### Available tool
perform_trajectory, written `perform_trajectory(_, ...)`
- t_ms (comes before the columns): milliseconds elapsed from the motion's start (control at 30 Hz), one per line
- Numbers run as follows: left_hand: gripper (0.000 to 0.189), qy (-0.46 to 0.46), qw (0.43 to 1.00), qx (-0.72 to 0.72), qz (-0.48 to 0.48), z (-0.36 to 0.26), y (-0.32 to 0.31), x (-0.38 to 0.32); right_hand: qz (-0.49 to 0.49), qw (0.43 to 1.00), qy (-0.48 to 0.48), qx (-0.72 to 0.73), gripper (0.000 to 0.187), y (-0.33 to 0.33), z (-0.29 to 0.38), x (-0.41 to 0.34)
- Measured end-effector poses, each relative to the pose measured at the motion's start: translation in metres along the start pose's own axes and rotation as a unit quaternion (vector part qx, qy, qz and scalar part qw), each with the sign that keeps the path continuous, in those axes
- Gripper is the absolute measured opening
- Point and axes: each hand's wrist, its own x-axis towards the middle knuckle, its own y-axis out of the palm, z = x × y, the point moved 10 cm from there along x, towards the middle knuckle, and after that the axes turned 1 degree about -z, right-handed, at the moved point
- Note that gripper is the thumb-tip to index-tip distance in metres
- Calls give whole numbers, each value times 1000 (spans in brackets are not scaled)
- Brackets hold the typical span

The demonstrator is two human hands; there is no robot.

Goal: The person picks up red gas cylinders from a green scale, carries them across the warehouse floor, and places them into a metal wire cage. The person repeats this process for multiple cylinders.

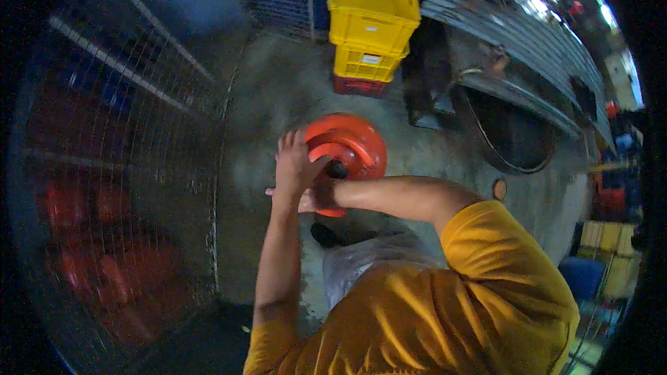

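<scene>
A round orange object point(365, 140), possibly a gas cylinder seen from above, stands in front of me with a raised curved rim and a dark part at its centre. My left hand point(294, 161) is over its left edge, fingers spread and thumb reaching towards the middle; whether it touches is unclear. My right forearm crosses the near side of the object, and my right hand point(311, 199) lies partly behind my left wrist, its fingertips pointing left. Blur and overlap hide what the right hand touches.
Yellow plastic crates point(372, 26) stand stacked on a red one point(359, 86) beyond the object. A wire mesh partition point(156, 130) runs along the left, with red objects point(112, 260) behind it. Corrugated metal sheeting point(521, 36) and a dark curved-rimmed opening point(513, 130) are at the right.
</scene>
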Motion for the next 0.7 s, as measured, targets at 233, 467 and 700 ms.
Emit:
perform_trajectory(233,49,168,907,140,360,-43,123,161,340,939,54,18,36,10,-110,-17)
perform_trajectory(467,42,79,965,139,206,34,117,258,193,885,424,17,42,-61,-218,-92)
perform_trajectory(700,59,-50,969,157,187,96,130,371,-320,661,679,-14,64,-105,-341,-154)
